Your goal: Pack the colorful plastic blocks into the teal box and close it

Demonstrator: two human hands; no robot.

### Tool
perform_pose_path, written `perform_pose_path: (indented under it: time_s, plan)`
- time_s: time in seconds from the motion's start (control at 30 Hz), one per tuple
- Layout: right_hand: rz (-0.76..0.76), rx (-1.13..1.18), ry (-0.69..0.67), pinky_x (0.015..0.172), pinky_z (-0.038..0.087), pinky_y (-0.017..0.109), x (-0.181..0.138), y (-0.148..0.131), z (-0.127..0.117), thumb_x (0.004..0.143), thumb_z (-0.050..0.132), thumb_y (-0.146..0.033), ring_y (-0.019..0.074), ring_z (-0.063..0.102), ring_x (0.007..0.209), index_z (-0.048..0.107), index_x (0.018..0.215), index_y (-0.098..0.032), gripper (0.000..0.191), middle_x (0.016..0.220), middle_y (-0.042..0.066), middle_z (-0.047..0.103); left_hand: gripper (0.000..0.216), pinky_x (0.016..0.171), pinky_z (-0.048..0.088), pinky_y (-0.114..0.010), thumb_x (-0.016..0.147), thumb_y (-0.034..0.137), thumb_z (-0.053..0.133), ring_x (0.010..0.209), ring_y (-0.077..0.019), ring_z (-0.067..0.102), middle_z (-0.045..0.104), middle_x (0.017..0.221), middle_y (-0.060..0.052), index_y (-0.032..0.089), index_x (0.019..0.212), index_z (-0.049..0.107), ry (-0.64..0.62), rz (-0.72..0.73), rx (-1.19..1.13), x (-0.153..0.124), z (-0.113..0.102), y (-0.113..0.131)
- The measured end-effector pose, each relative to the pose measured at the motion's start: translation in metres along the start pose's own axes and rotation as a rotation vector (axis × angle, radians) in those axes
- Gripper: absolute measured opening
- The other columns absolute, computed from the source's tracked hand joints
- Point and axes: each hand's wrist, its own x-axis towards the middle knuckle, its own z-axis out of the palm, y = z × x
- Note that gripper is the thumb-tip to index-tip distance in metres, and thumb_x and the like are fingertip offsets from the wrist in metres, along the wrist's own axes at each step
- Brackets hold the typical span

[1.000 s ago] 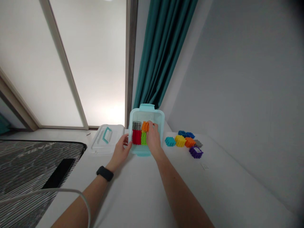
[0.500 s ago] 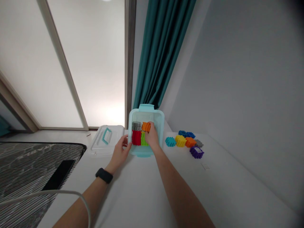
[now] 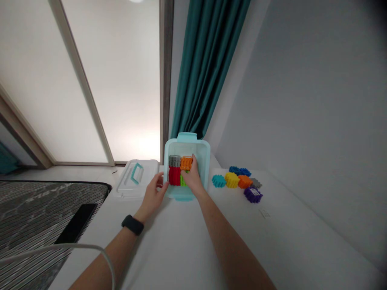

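Note:
A light teal plastic box [image 3: 202, 150] stands on the white table, holding toothed blocks on edge: grey [image 3: 174, 160], red [image 3: 174, 176], orange [image 3: 186, 162] and green [image 3: 182, 181]. My right hand [image 3: 191, 179] reaches into the box, its fingers curled over the green blocks with the fingertips by the orange ones. My left hand [image 3: 153, 192], with a black watch on the wrist, rests against the box's left wall, fingers loosely bent around its edge.
The clear lid [image 3: 135, 183] with a teal handle lies left of the box. Loose blocks lie to the right: teal [image 3: 218, 181], yellow [image 3: 231, 179], orange [image 3: 243, 181], blue [image 3: 237, 170], grey [image 3: 255, 183], purple [image 3: 253, 195]. A dark phone [image 3: 77, 222] lies at left, with a striped mat [image 3: 33, 209] beside it.
My right hand has slid down and nearer inside the box, from the orange blocks onto the green ones. The left hand stays at the box's side.

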Motion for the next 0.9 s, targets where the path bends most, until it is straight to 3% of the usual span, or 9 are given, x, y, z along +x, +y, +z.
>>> perform_pose_path:
  time_s: [0.1, 0.27, 0.5, 0.67, 0.77, 0.9]
  plan:
    - [0.010, 0.112, -0.018, 0.120, 0.030, 0.045, -0.001, 0.005, -0.003, 0.081, 0.064, -0.028, 0.0231, 0.041, 0.142, 0.010, 0.158, -0.022, 0.094, 0.157, 0.013, 0.036, 0.040, 0.073, 0.050, -0.032, 0.089, 0.039, 0.057, 0.079, -0.0168, 0.059, 0.060, 0.090, -0.002, 0.018, 0.123, 0.055, 0.004, -0.002, -0.003, 0.000, 0.000, -0.003]
    - [0.016, 0.155, -0.013, 0.120, 0.030, 0.047, 0.000, 0.013, -0.005, 0.079, 0.069, -0.034, 0.0237, 0.042, 0.141, 0.020, 0.156, -0.025, 0.093, 0.158, 0.011, 0.037, 0.042, 0.074, 0.050, -0.032, 0.089, 0.040, 0.059, 0.080, -0.0169, 0.059, 0.061, 0.092, -0.003, 0.017, 0.124, 0.055, 0.001, -0.006, -0.019, -0.001, 0.000, -0.005]
    - [-0.121, -0.042, 0.024, 0.121, 0.029, 0.046, 0.003, 0.006, -0.009, 0.084, 0.062, -0.032, 0.0251, 0.038, 0.143, 0.042, 0.144, -0.023, 0.064, 0.148, 0.012, 0.043, 0.043, 0.074, 0.050, -0.031, 0.089, 0.041, 0.059, 0.081, -0.0165, 0.060, 0.062, 0.092, -0.002, 0.018, 0.125, 0.056, 0.014, -0.013, -0.017, -0.001, 0.000, -0.006]
    - [-0.102, -0.098, 0.039, 0.122, 0.027, 0.045, 0.008, -0.001, -0.006, 0.087, 0.056, -0.031, 0.0251, 0.031, 0.147, 0.051, 0.134, -0.022, 0.048, 0.149, 0.013, 0.039, 0.042, 0.075, 0.051, -0.031, 0.090, 0.039, 0.058, 0.082, -0.0164, 0.060, 0.062, 0.093, -0.003, 0.018, 0.127, 0.055, 0.006, -0.013, -0.010, -0.001, 0.001, -0.008]
    - [-0.077, -0.069, 0.038, 0.123, 0.023, 0.044, 0.009, -0.002, -0.003, 0.087, 0.051, -0.027, 0.0240, 0.030, 0.148, 0.046, 0.139, -0.020, 0.053, 0.153, 0.014, 0.035, 0.042, 0.076, 0.050, -0.032, 0.090, 0.038, 0.059, 0.082, -0.0167, 0.061, 0.062, 0.094, -0.003, 0.018, 0.126, 0.055, 0.008, -0.010, -0.006, -0.001, 0.001, -0.008]
    - [-0.010, 0.018, 0.006, 0.122, 0.026, 0.045, 0.003, 0.003, -0.003, 0.084, 0.049, -0.023, 0.0228, 0.034, 0.147, 0.020, 0.156, -0.020, 0.078, 0.159, 0.013, 0.033, 0.042, 0.076, 0.049, -0.031, 0.090, 0.040, 0.059, 0.081, -0.0164, 0.060, 0.062, 0.093, -0.003, 0.019, 0.126, 0.056, 0.007, -0.009, -0.005, -0.002, 0.000, -0.008]
